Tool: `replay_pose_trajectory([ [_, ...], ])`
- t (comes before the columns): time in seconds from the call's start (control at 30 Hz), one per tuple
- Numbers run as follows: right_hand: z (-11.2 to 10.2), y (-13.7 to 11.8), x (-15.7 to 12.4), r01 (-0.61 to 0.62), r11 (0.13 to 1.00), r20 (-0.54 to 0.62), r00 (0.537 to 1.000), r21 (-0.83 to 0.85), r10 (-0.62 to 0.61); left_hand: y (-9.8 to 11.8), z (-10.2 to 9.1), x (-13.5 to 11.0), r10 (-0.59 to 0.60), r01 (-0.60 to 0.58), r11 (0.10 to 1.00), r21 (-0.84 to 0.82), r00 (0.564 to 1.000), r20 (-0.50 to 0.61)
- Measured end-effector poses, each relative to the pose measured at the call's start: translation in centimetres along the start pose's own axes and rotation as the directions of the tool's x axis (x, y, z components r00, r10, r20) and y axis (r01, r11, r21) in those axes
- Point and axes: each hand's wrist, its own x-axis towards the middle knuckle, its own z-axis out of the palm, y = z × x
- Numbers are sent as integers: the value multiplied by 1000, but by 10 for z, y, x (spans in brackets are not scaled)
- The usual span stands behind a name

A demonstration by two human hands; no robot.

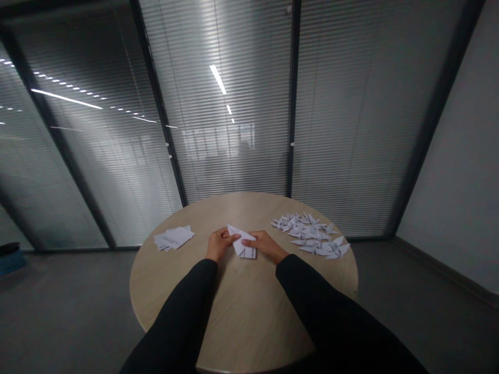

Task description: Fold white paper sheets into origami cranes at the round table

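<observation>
Folded white paper [238, 240] is sitting near the middle of a round light-wood table [249, 317], its pointed end aiming away from the person and to the left, with a printed part showing underneath. Left hand [219, 244] is pinching its left side in a narrow grip between fingers and thumb. Right hand [262, 245] is holding its right side, also narrow, exact finger placement hard to tell. Black sleeves [183, 317] are covering both forearms. Paper sheets [174, 238] are lying in a loose stack left of the hands. Origami cranes [312, 234] are heaped near the right hand. Glass partition with blinds [234, 104] is standing behind the table.
</observation>
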Motion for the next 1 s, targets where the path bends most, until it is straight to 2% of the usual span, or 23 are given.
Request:
replay_pose_trajectory([
  [0.2,0,5,3,13,999,10,1000,-51,-12,-1,1,-1,12,-12,999,50,1000,17],
  [0.37,0,-2,1,-30,998,-20,999,-48,29,5,2,-2,-44,47,995,-91,999,27],
  [0.6,0,-7,-4,-45,999,13,999,-17,46,8,0,-3,-84,80,959,-270,996,-3],
  [1.0,1,-11,-6,-41,998,34,999,-45,43,14,2,-7,-151,121,924,-364,987,-57],
])
